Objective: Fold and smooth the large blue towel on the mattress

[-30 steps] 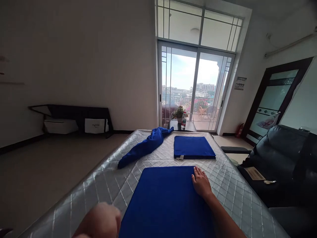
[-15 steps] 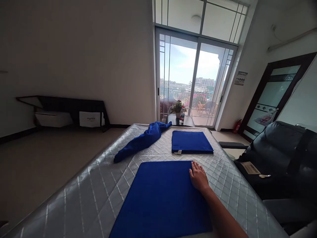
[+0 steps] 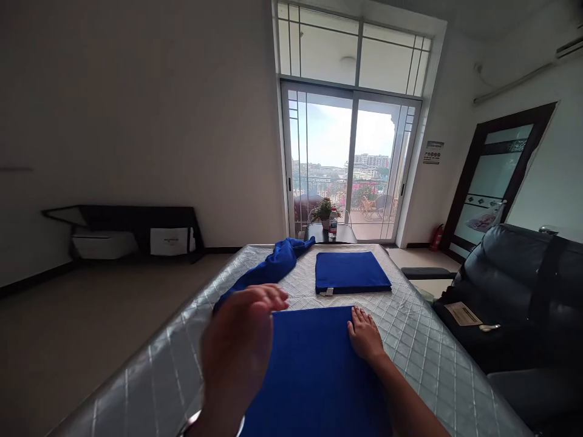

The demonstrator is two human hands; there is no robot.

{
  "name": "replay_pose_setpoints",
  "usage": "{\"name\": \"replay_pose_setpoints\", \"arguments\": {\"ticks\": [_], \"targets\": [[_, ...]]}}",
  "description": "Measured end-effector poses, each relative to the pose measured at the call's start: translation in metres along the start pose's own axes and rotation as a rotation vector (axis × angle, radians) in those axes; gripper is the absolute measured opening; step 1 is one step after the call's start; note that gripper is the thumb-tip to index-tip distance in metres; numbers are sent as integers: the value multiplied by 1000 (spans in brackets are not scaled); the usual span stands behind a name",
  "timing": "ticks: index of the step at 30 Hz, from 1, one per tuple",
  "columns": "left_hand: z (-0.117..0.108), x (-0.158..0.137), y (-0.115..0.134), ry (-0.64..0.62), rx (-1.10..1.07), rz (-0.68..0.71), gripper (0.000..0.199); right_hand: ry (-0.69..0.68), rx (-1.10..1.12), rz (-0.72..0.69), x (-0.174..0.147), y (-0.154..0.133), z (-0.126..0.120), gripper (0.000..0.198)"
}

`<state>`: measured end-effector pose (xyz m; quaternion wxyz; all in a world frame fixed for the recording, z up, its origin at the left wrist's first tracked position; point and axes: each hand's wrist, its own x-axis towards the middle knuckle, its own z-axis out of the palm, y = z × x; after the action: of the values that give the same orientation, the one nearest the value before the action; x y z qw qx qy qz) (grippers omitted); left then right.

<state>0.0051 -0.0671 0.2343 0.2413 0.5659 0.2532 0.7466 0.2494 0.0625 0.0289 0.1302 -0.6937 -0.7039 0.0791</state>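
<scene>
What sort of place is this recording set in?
Probably a room in an upper-floor flat: glass sliding doors open onto a balcony with city views, a black leather seat stands right, and a quilted mattress-like surface holds folded blue cloths.

We record our right hand at lower centre-right of the frame, palm down, fingers extended and together, forearm running to the bottom edge. Our left hand is raised at lower centre-left, open, fingers spread, blurred.

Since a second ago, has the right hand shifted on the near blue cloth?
No: the right hand stays flat on the near blue cloth's far right corner.
</scene>
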Motion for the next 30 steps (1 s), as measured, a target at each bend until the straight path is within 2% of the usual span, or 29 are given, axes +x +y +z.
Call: {"name": "replay_pose_setpoints", "arguments": {"ticks": [1,3,5,8,11,14,16,19,23,26,28,30], "targets": [[18,-3,-18,-130,30,-57,28,0,0,-1,0,1,1,65],[56,-16,-66,-474,190,-191,35,-4,-8,-14,0,2,3,64],[89,-37,-120,-701,454,-173,36,-9,-34,-47,0,5,6,64],[115,-68,-188,-779,578,-179,39,-6,-90,-90,0,10,13,67],[110,-85,-231,-870,743,-165,50,6,-104,-88,1,12,16,68],[87,-88,-256,-950,988,-80,61,-5,-73,-66,3,10,14,66],[65,-84,-265,-954,1093,-51,66,-13,-45,-39,5,7,11,65],[23,-74,-270,-941,1206,-100,70,-14,-15,-4,5,4,8,65],[-53,-58,-276,-862,1350,-202,73,-14,-18,5,4,3,7,65],[-109,-52,-283,-774,1412,-133,65,-19,-37,5,3,2,7,65],[-134,-51,-287,-724,1434,-103,63,-20,-51,7,3,2,7,65],[-146,-51,-288,-693,1449,-134,69,-20,-66,6,4,2,7,66]]}}
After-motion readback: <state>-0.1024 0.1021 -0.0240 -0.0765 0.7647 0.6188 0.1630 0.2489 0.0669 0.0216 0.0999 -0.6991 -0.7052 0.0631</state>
